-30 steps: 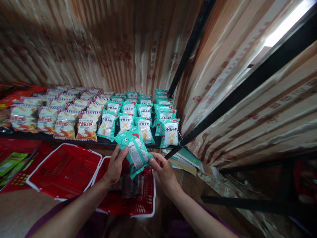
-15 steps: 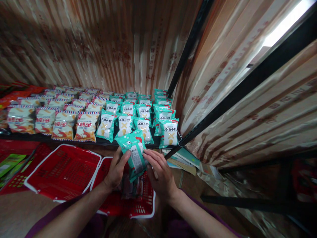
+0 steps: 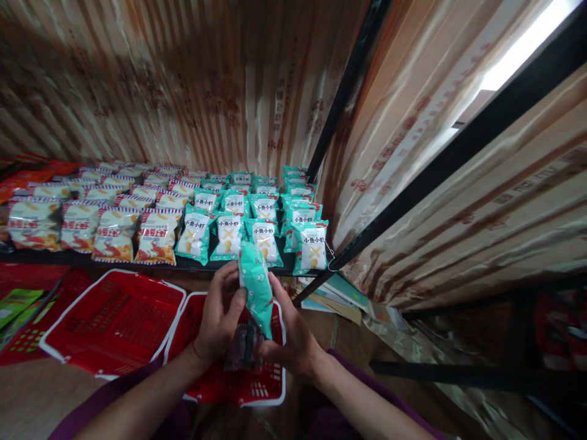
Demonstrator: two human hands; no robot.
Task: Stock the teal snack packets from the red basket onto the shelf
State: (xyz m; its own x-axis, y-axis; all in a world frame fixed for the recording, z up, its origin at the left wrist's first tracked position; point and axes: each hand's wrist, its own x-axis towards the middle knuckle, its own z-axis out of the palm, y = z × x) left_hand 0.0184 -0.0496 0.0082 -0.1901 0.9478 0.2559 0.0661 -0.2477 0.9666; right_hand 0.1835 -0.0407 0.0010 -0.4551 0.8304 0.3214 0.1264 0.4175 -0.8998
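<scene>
A teal snack bag [image 3: 257, 288] is held up between my two hands, turned so that its edge and patterned side face me. My left hand [image 3: 221, 315] grips its left side, thumb in front. On the right side, my right hand [image 3: 288, 327] has its fingers behind the bag and its thumb low near the bottom end. Below the bag is a red basket [image 3: 188, 318] with dark packages [image 3: 239, 351] in it. Just beyond my hands, rows of similar teal bags [image 3: 225, 235] stand on a black shelf [image 3: 206, 266].
White and orange snack bags [image 3: 113, 232] fill the shelf's left part. Another red basket [image 3: 110, 318] lies left, beside green packets [image 3: 18, 305]. Black metal posts [image 3: 440, 146] and striped curtains [image 3: 183, 79] surround the shelf; flat cardboard [image 3: 332, 305] lies beneath.
The held bag has rotated from showing its printed back label to standing nearly edge-on. My right hand has moved lower around it, and my left fingers have shifted up behind it.
</scene>
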